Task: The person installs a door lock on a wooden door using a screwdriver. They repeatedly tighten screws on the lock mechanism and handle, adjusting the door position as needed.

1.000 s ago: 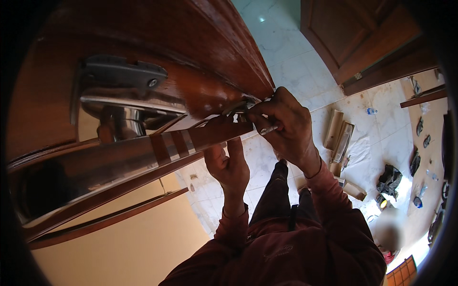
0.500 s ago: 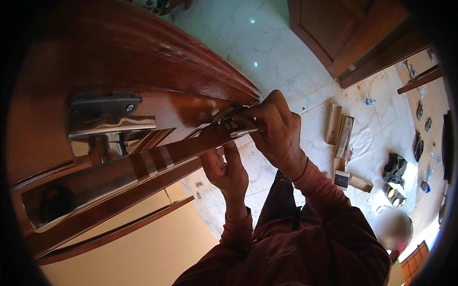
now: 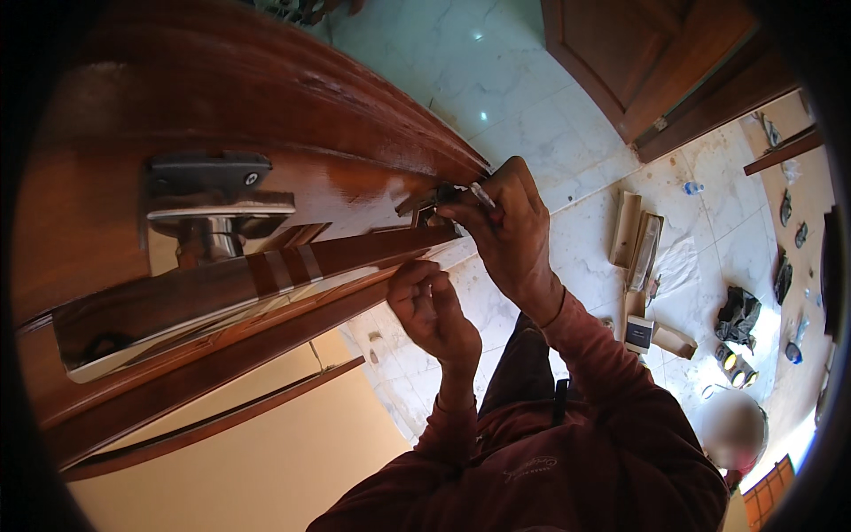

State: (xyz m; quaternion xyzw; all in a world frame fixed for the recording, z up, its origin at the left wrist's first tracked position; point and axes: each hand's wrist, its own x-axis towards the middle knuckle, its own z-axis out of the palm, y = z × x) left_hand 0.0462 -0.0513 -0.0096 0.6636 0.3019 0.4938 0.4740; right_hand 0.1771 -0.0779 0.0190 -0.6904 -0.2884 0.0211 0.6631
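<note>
A long mirror-bright pull handle [image 3: 177, 306] runs along the brown wooden door [image 3: 292, 115], carried by a shiny metal bracket [image 3: 222, 210] with a black plate. My right hand [image 3: 512, 232] is closed on a small hand tool [image 3: 483, 197] with a metal end and a bit of red, perhaps pliers. It works at the handle's far end, next to the door's edge; the fingers partly cover the fitting there. Just below that end, my left hand [image 3: 433, 310] is apart from the handle, its fingers curled together. What it may hold is hidden.
Opened cardboard boxes [image 3: 623, 230] and a small dark box [image 3: 639, 334] lie on the marble floor to the right. Farther right are a black bag [image 3: 737, 312], a bottle [image 3: 692, 188] and a person [image 3: 734, 430]. Another wooden door [image 3: 612, 53] stands at the back.
My left hand has come down and away from the underside of the handle's end. My right hand has tilted the tool more upright. The handle appears slightly shifted in view.
</note>
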